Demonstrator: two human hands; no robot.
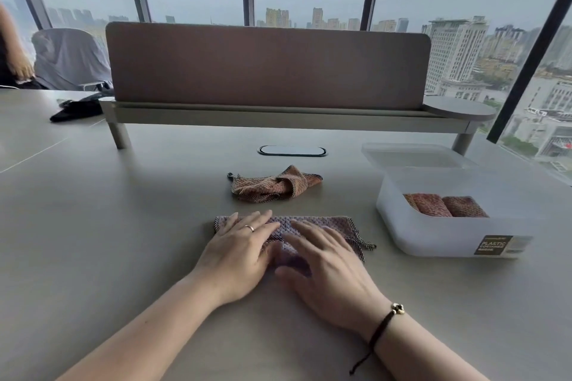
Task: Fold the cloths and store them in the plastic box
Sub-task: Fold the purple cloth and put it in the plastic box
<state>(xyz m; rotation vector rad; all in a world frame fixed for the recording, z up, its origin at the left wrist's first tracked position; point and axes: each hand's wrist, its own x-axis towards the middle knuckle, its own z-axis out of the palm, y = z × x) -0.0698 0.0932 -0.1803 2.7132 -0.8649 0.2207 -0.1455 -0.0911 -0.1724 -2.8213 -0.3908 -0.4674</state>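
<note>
A purple-grey knitted cloth [337, 226] lies folded flat on the table in front of me. My left hand [238, 250] presses flat on its left half with straight fingers. My right hand [328, 269] lies flat on its middle, fingers spread. Behind it an orange-brown cloth [275, 184] sits crumpled on the table. At the right stands the frosted plastic box [433, 235], open, with two rolled reddish cloths [445, 206] inside at the near wall.
The box's lid [414, 155] lies flat behind the box. A desk divider on a raised shelf [278, 116] runs across the back, with a cable port [291, 151] in the table before it. A black item [77, 108] and a person sit far left.
</note>
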